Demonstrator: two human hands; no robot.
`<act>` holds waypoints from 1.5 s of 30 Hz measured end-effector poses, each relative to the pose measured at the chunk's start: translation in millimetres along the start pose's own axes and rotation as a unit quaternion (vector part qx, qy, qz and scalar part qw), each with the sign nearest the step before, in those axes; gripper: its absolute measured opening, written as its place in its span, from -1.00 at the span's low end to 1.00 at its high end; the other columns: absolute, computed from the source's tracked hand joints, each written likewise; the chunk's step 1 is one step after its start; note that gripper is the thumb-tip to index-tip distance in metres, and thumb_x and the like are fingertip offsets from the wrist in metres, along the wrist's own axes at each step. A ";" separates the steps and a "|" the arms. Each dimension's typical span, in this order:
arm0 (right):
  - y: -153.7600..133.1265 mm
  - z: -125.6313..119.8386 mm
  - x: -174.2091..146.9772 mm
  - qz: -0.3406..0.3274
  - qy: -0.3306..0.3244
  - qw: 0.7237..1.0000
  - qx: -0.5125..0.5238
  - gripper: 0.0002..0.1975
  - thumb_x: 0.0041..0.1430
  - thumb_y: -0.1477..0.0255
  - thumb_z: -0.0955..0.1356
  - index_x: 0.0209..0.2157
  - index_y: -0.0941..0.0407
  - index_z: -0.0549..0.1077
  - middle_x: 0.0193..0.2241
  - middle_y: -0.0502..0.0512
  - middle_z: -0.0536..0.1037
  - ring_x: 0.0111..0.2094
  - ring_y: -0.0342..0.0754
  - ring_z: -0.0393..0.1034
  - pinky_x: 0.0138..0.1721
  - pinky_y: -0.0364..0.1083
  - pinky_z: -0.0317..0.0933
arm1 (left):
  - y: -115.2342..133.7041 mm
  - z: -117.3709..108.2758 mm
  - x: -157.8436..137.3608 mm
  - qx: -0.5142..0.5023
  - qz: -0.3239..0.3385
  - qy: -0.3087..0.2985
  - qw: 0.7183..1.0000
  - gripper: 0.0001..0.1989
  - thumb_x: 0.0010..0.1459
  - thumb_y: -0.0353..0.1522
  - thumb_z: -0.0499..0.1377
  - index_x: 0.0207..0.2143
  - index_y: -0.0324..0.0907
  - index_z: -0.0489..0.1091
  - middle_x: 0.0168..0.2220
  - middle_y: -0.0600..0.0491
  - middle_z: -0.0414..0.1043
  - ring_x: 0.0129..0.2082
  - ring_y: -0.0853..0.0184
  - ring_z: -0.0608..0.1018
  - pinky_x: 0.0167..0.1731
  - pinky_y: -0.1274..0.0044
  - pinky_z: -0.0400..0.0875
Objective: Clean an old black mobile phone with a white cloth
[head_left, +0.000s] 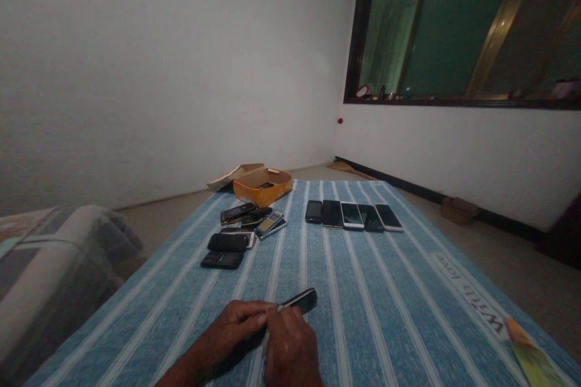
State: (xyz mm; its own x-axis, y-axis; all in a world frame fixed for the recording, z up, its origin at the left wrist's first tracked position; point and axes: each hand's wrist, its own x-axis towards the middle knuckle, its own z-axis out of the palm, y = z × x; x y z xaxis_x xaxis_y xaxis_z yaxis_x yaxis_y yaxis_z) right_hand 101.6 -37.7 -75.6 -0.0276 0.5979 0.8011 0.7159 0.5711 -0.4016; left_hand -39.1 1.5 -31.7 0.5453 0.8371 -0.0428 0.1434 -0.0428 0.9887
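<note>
Both hands, left hand (231,329) and right hand (288,351), are clamped together on a small dark slim phone (299,300), best held low over the blue striped cloth (363,290), with the row of five flat smartphones (354,216) well ahead

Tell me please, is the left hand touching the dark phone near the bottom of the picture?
Touching. The head view shows the left hand and right hand both closed around the near end of the dark phone, above the striped cloth.

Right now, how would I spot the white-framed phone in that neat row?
Start at the orange cardboard box at the far end of the blue striped cloth. To its right five smartphones lie side by side in a row. The white-framed phone is the middle one, pale-edged where its neighbours on both sides are black.
</note>
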 end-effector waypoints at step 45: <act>32.9 29.3 2.2 -0.119 0.060 0.990 -0.050 -0.77 -0.04 0.62 0.19 -0.34 0.04 0.30 -0.58 -0.01 0.39 -0.58 -0.06 0.30 -0.58 -0.14 0.01 | -11.2 -12.8 10.0 0.038 0.064 -0.033 0.997 -0.54 0.14 -0.06 0.17 -0.23 -0.26 0.62 -0.35 -0.08 0.56 -0.27 0.16 0.48 -0.12 0.42 0.34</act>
State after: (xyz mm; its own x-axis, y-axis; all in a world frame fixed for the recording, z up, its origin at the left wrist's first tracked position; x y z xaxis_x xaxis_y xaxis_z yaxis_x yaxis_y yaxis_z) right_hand 104.7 -1.1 -100.0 -0.1249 0.3784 0.9172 0.7649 0.6254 -0.1539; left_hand -45.9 17.3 -41.4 0.6165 0.7842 0.0702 0.1305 -0.1897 0.9731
